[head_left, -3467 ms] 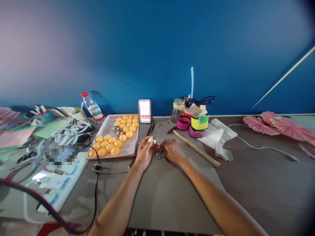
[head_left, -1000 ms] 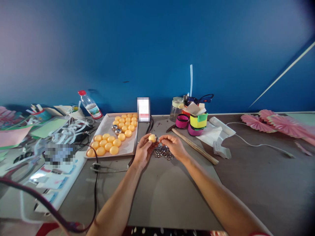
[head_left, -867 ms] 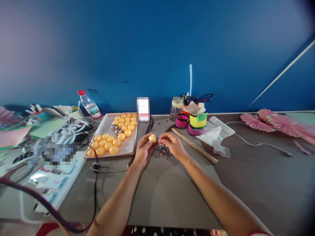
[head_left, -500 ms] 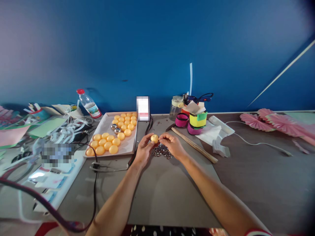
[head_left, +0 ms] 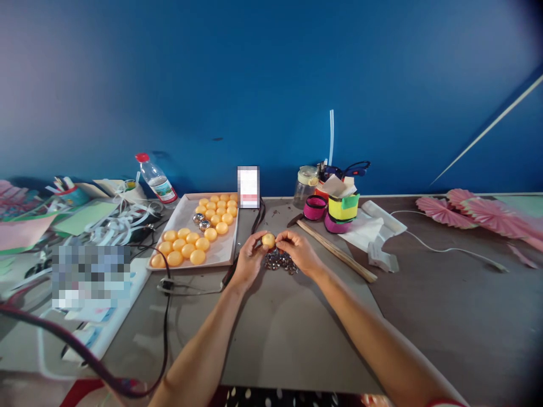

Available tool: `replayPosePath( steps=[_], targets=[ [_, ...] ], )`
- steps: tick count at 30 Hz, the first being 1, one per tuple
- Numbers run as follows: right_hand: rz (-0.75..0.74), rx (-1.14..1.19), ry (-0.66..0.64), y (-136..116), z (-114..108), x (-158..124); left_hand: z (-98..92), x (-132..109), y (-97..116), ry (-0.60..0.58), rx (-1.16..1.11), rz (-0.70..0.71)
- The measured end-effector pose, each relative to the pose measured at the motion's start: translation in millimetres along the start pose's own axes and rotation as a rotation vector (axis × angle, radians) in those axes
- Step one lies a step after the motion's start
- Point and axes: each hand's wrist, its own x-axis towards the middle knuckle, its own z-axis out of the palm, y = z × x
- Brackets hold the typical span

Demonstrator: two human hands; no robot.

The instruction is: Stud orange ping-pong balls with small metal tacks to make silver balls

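Note:
My left hand (head_left: pixel 248 261) holds a small yellow ball (head_left: pixel 268 240) between thumb and fingers above the grey mat (head_left: pixel 280 333). My right hand (head_left: pixel 299 251) pinches at the ball's right side; whether a small piece sits in its fingertips is too small to tell. Under both hands lies a heap of small shiny silver pieces (head_left: pixel 278 261). To the left, a tray (head_left: pixel 180 217) carries several yellow balls (head_left: pixel 186 249) and two silver-covered ones (head_left: pixel 200 221).
A hammer (head_left: pixel 335 249) lies right of my hands. Behind it stand a jar (head_left: pixel 306 183), tape rolls (head_left: pixel 316 207) and a glue gun (head_left: pixel 350 168). A phone (head_left: pixel 248 186) leans on the wall. A bottle (head_left: pixel 155 178), paper strips and black cables crowd the left; pink fans (head_left: pixel 470 210) lie at right.
The ball has been turned in my left hand, so its silver part no longer shows. My right hand rose from the silver heap to the ball and stays pinched against it.

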Motion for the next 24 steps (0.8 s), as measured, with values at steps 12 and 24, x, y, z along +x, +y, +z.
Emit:
replayPosePath(
  steps=[12,24],
  targets=[
    [0.024,-0.020,0.014,2,4,1,2.8,-2,6,0.051,0.059,0.030],
    [-0.051,0.034,0.039,0,-4,3,0.3,1,1,0.014,-0.249,-0.102]
  ],
)
